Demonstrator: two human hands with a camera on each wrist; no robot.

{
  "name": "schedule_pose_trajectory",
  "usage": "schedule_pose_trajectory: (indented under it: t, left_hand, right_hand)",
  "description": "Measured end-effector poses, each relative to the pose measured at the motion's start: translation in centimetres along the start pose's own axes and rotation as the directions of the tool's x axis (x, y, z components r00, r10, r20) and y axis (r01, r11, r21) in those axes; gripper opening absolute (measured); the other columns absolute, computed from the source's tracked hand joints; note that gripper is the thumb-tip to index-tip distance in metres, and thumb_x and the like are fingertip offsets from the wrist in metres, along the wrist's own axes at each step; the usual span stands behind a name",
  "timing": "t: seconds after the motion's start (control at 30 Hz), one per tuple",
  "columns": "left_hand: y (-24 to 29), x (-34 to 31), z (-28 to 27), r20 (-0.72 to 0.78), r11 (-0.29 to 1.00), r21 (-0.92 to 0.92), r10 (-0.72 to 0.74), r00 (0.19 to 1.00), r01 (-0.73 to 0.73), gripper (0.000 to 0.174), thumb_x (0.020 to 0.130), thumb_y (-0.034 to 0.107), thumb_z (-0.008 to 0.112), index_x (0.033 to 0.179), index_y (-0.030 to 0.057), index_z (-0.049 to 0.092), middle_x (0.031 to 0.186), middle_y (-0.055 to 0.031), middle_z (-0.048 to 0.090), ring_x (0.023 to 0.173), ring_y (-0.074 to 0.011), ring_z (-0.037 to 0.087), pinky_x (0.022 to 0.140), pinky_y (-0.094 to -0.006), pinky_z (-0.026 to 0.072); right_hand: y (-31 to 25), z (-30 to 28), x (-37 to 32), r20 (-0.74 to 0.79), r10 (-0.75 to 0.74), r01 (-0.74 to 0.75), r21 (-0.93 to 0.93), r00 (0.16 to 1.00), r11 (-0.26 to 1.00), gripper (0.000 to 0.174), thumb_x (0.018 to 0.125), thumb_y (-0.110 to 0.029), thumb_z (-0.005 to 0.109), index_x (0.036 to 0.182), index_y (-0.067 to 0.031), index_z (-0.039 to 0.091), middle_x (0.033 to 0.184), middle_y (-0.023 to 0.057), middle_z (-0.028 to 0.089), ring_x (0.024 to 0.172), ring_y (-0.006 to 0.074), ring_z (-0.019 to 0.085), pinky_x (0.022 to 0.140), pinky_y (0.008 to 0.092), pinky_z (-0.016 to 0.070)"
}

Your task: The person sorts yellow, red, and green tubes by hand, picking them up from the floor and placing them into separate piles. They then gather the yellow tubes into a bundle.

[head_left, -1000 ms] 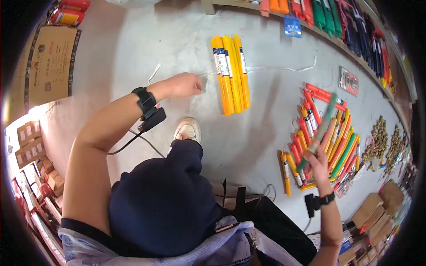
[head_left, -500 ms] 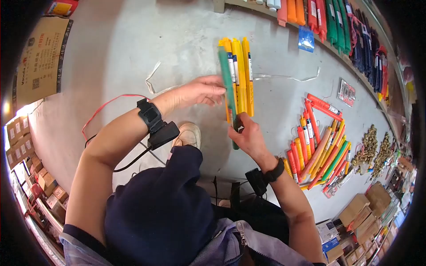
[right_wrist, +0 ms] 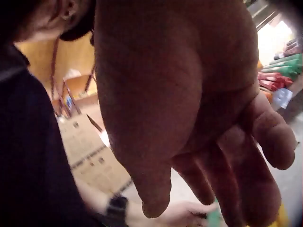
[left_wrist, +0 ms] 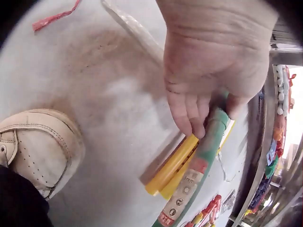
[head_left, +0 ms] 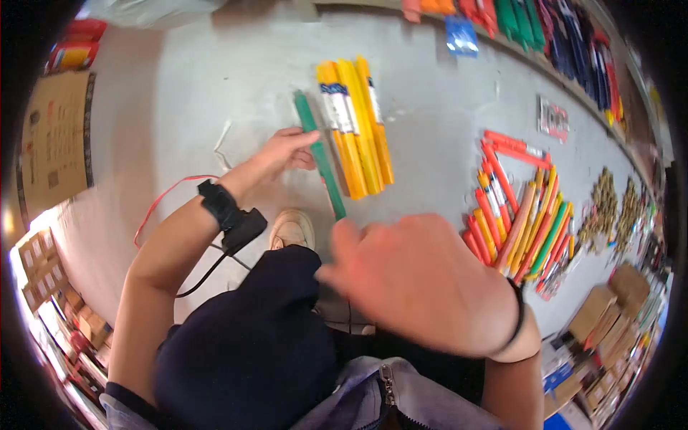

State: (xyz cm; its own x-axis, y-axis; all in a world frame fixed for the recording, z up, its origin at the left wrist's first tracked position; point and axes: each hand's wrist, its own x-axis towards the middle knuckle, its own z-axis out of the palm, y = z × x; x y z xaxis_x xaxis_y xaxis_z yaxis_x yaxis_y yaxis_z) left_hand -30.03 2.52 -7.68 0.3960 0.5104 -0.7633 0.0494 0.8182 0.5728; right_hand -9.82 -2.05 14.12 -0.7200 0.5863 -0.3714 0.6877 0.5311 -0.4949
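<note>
My left hand (head_left: 292, 149) pinches a long green tube (head_left: 324, 172) between thumb and fingers near its upper half. In the left wrist view a white-and-red label (left_wrist: 182, 198) shows on the tube's lower part. Just right of it, several yellow tubes (head_left: 364, 154) with white and blue labels lie side by side on the floor. My right hand (head_left: 423, 287) is raised close to the head camera, blurred and holding nothing. Its fingers hang relaxed and spread in the right wrist view, apart from the green tube.
A pile of red, yellow and green tubes (head_left: 512, 222) lies on the floor at right. White plastic strip (head_left: 223, 147) and red string (head_left: 161, 204) lie at left, near a shoe (head_left: 292, 229). A cardboard box (head_left: 57, 136) stands far left; shelves of tubes (head_left: 512, 25) line the upper right.
My right hand carried the green tube from the pile to the yellow tubes, then let go and rose toward my head. My left hand took hold of the tube.
</note>
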Motion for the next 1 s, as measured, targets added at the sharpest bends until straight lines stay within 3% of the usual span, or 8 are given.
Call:
schedule_pose_trajectory:
  t: [0.03,0.07,0.4,0.53,0.6,0.63,0.83,1.0]
  left_hand:
    - [-0.2,0.2,-0.2,-0.043,0.999,0.026,0.031,0.999,-0.03,0.037,0.076,0.035,0.061,0.089,0.0021,0.05,0.074,-0.0071,0.055,0.064,-0.0159,0.056,0.063,-0.0274,0.0477]
    - [-0.2,0.2,0.0,-0.083,0.997,0.05,0.059,0.995,-0.055,0.036,0.076,0.036,0.061,0.087,0.0026,0.05,0.074,-0.0071,0.055,0.065,-0.0162,0.056,0.063,-0.0273,0.0475]
    - [0.4,-0.4,2.0,-0.069,0.989,0.138,0.068,0.995,-0.058,0.033,0.082,0.033,0.053,0.092,0.002,0.05,0.082,-0.0079,0.057,0.071,-0.0158,0.056,0.065,-0.0253,0.0449]
    - [0.0,0.5,1.2,-0.2,0.982,0.182,0.077,0.977,-0.04,0.035,0.081,0.035,0.054,0.093,0.0016,0.05,0.081,-0.008,0.056,0.068,-0.0169,0.055,0.066,-0.0262,0.0453]
    - [0.2,0.5,1.9,-0.058,0.986,0.153,0.077,0.995,-0.068,0.036,0.08,0.035,0.055,0.093,0.0019,0.049,0.08,-0.008,0.055,0.068,-0.0173,0.054,0.066,-0.0268,0.0455]
    - [-0.2,1.0,1.6,-0.162,0.986,0.164,0.062,0.985,-0.035,0.037,0.08,0.036,0.055,0.094,0.0024,0.049,0.08,-0.0084,0.056,0.068,-0.017,0.055,0.067,-0.0268,0.0453]
    - [1.2,-0.1,3.1,-0.113,0.981,0.187,0.075,0.991,-0.053,0.031,0.08,0.031,0.056,0.092,0.0037,0.052,0.082,-0.0094,0.058,0.072,-0.0148,0.058,0.064,-0.0247,0.0466]
    - [0.6,-0.1,1.7,-0.168,0.985,0.131,0.131,0.977,-0.109,0.033,0.081,0.034,0.054,0.089,0.0024,0.049,0.076,-0.0072,0.053,0.068,-0.017,0.055,0.066,-0.0271,0.0454]
  right_hand:
    - [-0.9,-1.1,-0.9,-0.115,-0.121,0.127,0.045,0.986,0.991,0.025,0.074,-0.028,0.057,0.064,-0.0062,0.047,0.046,0.0038,0.047,0.042,0.0179,0.053,0.037,0.0308,0.0406]
    - [-2.7,-1.9,-1.8,-0.192,-0.005,0.007,0.011,0.981,1.0,0.021,0.069,-0.019,0.057,0.056,-0.0073,0.045,0.043,0.0017,0.043,0.038,0.0165,0.049,0.036,0.0302,0.0394]
    - [-2.3,3.1,-18.7,-0.155,0.211,-0.19,0.14,0.965,0.972,0.022,0.071,-0.022,0.057,0.058,-0.0071,0.047,0.045,0.003,0.044,0.042,0.0185,0.05,0.039,0.0311,0.0395]
    - [-1.2,3.9,-18.6,-0.212,0.138,-0.113,0.129,0.968,0.985,0.022,0.071,-0.023,0.057,0.059,-0.007,0.047,0.046,0.0036,0.045,0.043,0.0193,0.05,0.041,0.0316,0.0395]
    - [-1.5,4.5,-17.8,-0.246,0.1,-0.069,0.132,0.964,0.989,0.023,0.072,-0.023,0.057,0.059,-0.007,0.047,0.047,0.0039,0.045,0.044,0.0198,0.05,0.042,0.0318,0.0395]
    - [-1.8,4.8,-19.6,-0.24,0.112,-0.085,0.122,0.964,0.989,0.023,0.072,-0.024,0.057,0.06,-0.007,0.048,0.047,0.0041,0.046,0.044,0.02,0.051,0.042,0.0319,0.0395]
    - [-1.3,3.4,-22.4,-0.121,0.278,-0.275,0.046,0.953,0.96,0.024,0.073,-0.026,0.057,0.061,-0.0068,0.048,0.049,0.0049,0.047,0.047,0.0213,0.051,0.044,0.0325,0.0395]
    - [2.7,3.4,-16.3,-0.188,0.13,-0.122,0.054,0.974,0.991,0.025,0.073,-0.027,0.057,0.062,-0.0067,0.049,0.05,0.0057,0.048,0.049,0.0224,0.051,0.046,0.033,0.0395]
